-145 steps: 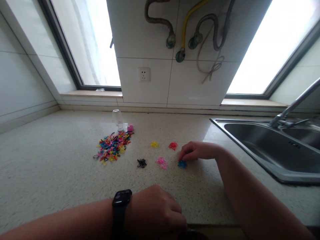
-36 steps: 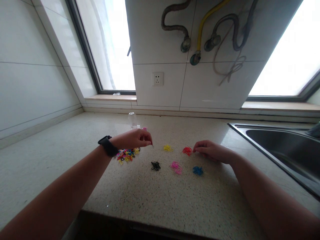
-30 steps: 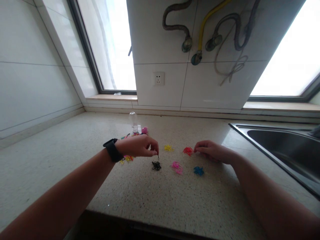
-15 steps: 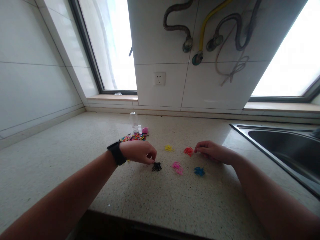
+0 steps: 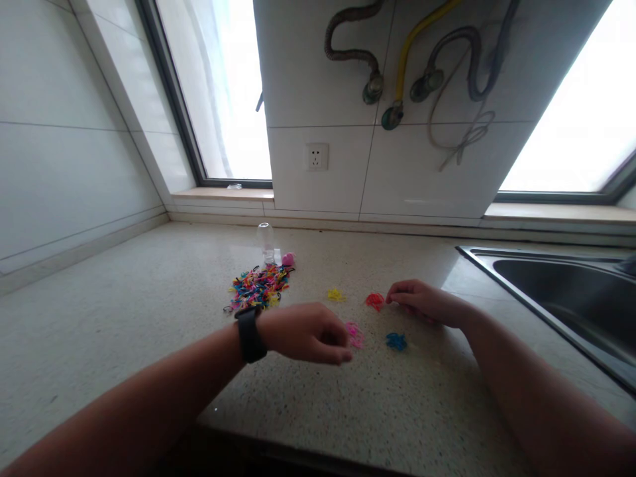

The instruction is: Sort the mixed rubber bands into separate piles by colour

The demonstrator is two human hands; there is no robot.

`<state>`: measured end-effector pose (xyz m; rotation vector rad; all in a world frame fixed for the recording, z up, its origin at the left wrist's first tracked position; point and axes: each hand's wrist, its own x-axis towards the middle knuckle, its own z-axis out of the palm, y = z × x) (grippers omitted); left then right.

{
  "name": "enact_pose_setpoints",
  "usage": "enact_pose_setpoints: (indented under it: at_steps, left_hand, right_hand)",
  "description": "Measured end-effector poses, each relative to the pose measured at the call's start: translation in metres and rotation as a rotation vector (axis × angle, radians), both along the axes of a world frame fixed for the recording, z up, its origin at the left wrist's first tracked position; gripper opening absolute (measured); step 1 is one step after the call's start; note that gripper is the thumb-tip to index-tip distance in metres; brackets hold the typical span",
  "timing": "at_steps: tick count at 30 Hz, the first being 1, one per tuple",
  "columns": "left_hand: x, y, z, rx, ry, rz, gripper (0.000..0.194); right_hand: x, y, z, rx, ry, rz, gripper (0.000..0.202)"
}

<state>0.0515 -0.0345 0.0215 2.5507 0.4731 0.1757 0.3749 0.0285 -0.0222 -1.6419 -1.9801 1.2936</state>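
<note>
speckled counter [image 5: 318, 411], left hand [image 5: 304, 331] partly hiding pink bands [image 5: 356, 336], right hand [image 5: 423, 302] beside red bands [image 5: 374, 302], fingers curled, cannot tell whether pinching, mixed heap [image 5: 258, 285] far left

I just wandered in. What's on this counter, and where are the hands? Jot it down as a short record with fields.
Left hand: partly blocks the view of the pink pile; nothing visible in its grip
Left wrist: dark watch
Right hand: beside the red pile; grip unclear
Other single-colour piles seen: yellow pile, blue pile
Mixed pile: small pieces, many colours, partly behind the watch
Behind mixed pile: clear container, pink object
Far right: metal sink
</note>
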Motion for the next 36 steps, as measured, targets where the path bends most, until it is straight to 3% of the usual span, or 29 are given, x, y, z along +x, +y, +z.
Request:
enact_pose_setpoints:
  at_steps: [3, 5, 10, 14, 24, 29, 33, 36]
  left_hand:
    - [0.021, -0.026, -0.017, -0.415, -0.116, -0.214, 0.029]
    - [0.030, -0.040, -0.031, -0.497, -0.172, -0.290, 0.025]
    - [0.044, -0.060, -0.062, -0.391, -0.316, -0.442, 0.021]
    - [0.047, -0.062, -0.075, -0.212, -0.326, -0.446, 0.022]
    - [0.047, -0.062, -0.079, -0.169, -0.372, -0.368, 0.026]
    - [0.047, -0.063, -0.080, -0.102, -0.336, -0.370, 0.026]
    - [0.048, -0.063, -0.077, -0.039, -0.267, -0.387, 0.028]
    - [0.048, -0.062, -0.069, -0.009, -0.166, -0.408, 0.032]
  right_hand:
    - [0.001, 0.000, -0.002, 0.010, 0.009, 0.006, 0.030]
    - [0.001, 0.001, -0.003, 0.009, 0.008, 0.006, 0.030]
    - [0.001, 0.002, -0.004, 0.006, -0.008, -0.001, 0.029]
    - [0.000, 0.001, -0.002, 0.004, -0.016, 0.003, 0.029]
    - [-0.001, -0.001, 0.000, 0.007, -0.032, -0.003, 0.030]
    - [-0.005, -0.010, 0.008, 0.041, -0.007, 0.046, 0.033]
    - [-0.021, -0.021, 0.022, 0.167, 0.021, 0.098, 0.032]
    - [-0.049, -0.026, 0.035, 0.264, -0.046, 0.143, 0.030]
